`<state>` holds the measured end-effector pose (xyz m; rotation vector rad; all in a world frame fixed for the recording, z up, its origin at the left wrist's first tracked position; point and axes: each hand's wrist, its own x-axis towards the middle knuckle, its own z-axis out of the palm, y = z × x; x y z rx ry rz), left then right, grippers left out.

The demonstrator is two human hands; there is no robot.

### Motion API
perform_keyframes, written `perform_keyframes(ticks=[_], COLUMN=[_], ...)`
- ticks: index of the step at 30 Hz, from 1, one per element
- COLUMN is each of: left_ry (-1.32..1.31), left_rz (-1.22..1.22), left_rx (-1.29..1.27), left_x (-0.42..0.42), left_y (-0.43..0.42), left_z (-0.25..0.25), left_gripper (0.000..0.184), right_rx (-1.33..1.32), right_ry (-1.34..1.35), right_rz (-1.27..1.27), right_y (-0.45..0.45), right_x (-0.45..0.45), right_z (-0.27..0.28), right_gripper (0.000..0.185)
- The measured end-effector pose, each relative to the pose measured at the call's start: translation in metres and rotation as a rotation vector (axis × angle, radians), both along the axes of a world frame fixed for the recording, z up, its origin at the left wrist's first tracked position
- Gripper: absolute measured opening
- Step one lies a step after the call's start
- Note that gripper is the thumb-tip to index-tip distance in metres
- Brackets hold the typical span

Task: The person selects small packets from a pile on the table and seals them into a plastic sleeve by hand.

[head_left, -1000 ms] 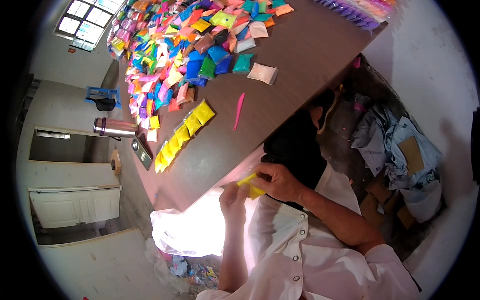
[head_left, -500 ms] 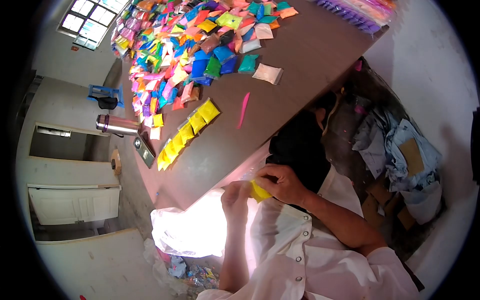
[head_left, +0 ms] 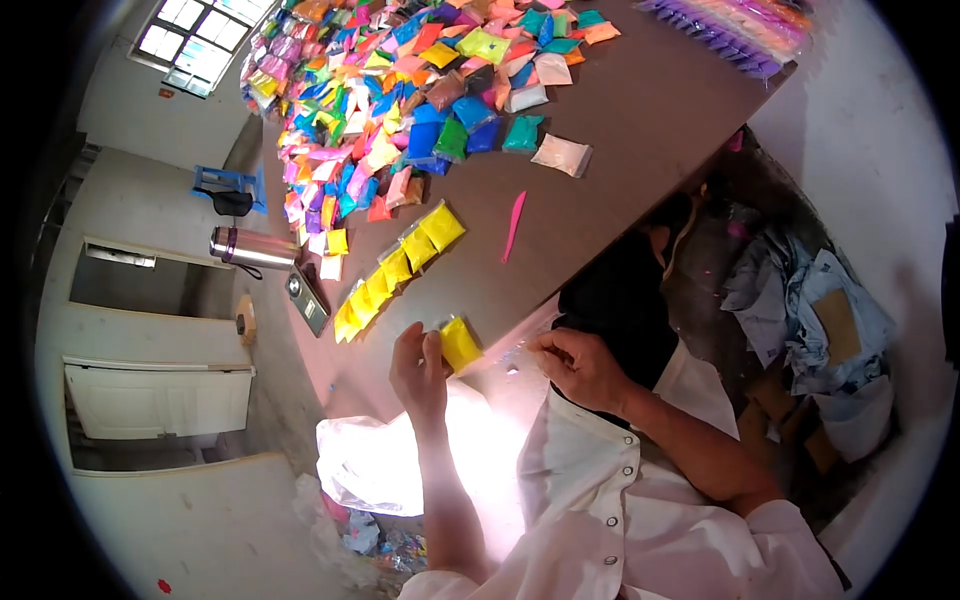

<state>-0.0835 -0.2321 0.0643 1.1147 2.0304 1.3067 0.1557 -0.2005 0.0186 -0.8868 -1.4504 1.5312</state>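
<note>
My left hand (head_left: 416,372) is closed at the edge of a yellow packet (head_left: 460,345), which sticks out to the right of its fingers by the table's near edge. To the right, my right hand (head_left: 578,366) has thumb and forefinger pressed together; what they hold, if anything, is too small to make out. Small pale bits (head_left: 513,368) lie just left of its fingertips. Further up the table (head_left: 600,180), a slanting row of yellow packets (head_left: 396,266) lies side by side, and a pink plastic tool (head_left: 514,227) rests to their right.
Many coloured packets (head_left: 450,138) are heaped at the back. A steel flask (head_left: 252,248) and a dark device (head_left: 307,300) sit at the table's left edge. White plastic (head_left: 365,465) lies below the near edge. Crumpled bags (head_left: 835,310) and cardboard fill a space at right.
My hands have moved apart. The left one has moved left and up with the yellow packet; the right one has let go of the packet and stays pinched. The view has shifted slightly.
</note>
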Motion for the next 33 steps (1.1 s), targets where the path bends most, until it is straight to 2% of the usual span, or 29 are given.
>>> perform_keyframes(ticks=[2,6,8,9,13,17,19,23,26,28,29,33], left_ry=[0.393,0.563,0.883,0.863,0.995,1.023,1.004,0.997,0.973,1.004,1.007,1.013], left_rz=[0.042,-0.008,-0.162,-0.204,-0.381,-0.418,-0.409,-0.344,-0.337,-0.418,-0.414,-0.454], left_rx=[0.084,0.072,0.112,0.053,-0.11,-0.115,-0.11,-0.026,-0.122,-0.211,-0.205,-0.135], left_x=[-0.003,0.007,0.021,0.028,0.029,0.029,0.032,0.038,0.031,0.028,0.031,0.018], left_y=[0.002,-0.008,-0.012,-0.015,-0.016,-0.013,-0.015,-0.017,-0.019,-0.018,-0.018,-0.018], left_z=[-0.005,0.0,0.006,0.007,-0.01,0.001,0.001,-0.004,-0.01,-0.005,0.0,-0.002], left_gripper=[0.027,0.03,0.044,0.053,0.066,0.069,0.071,0.071,0.072,0.07,0.062,0.056], right_rx=[0.032,0.054,0.054,0.063,0.178,0.132,0.184,0.219,0.17,0.145,0.153,0.145], right_ry=[-0.027,-0.032,-0.032,-0.038,-0.086,-0.05,-0.047,-0.032,-0.066,-0.078,-0.071,-0.06], right_rz=[-0.005,-0.006,0.005,0.008,0.006,0.006,-0.016,-0.023,0.004,0.009,0.02,0.014], right_y=[0.001,0.001,0.002,0.002,0.005,0.005,0.003,0.001,0.002,0.003,0.003,0.002], right_x=[0.0,0.0,-0.001,-0.001,-0.002,-0.005,-0.004,-0.001,-0.002,-0.001,-0.002,-0.004], right_z=[0.0,0.001,0.004,0.006,0.006,0.005,-0.004,-0.003,0.001,0.006,0.006,0.006], right_gripper=[0.014,0.013,0.013,0.012,0.011,0.01,0.015,0.015,0.015,0.015,0.015,0.013])
